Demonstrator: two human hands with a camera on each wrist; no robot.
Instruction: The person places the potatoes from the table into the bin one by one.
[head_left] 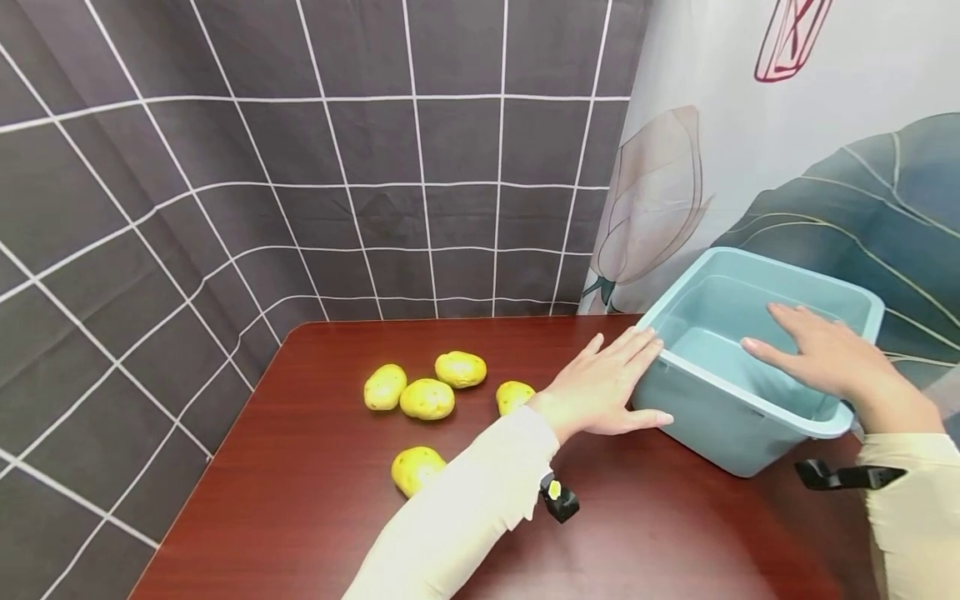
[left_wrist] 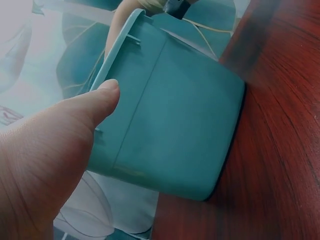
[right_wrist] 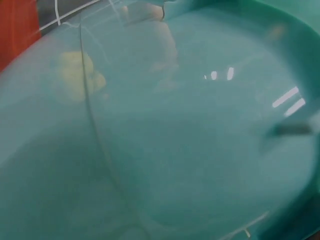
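A light blue plastic basin [head_left: 750, 417] stands at the table's right side. At its near-left rim lies my left hand [head_left: 603, 387], fingers straight and thumb held apart; the fingertips appear to touch the rim. In the left wrist view the thumb of this hand [left_wrist: 55, 145] shows beside the basin's outer wall [left_wrist: 175, 120]. My right hand [head_left: 828, 354] extends over the basin's right part with straight fingers, holding nothing visible. The right wrist view is filled by the blurred, shiny basin wall [right_wrist: 190, 140]. Several yellow potatoes lie left of the basin, one potato [head_left: 513, 397] close to my left wrist.
The other potatoes include a group of three [head_left: 427, 399] farther back and one [head_left: 417, 471] partly behind my left sleeve. All lie on a reddish-brown table [head_left: 300, 483]. A dark gridded curtain [head_left: 375, 167] and a floral one [head_left: 720, 125] hang behind. Each wrist carries a black camera mount.
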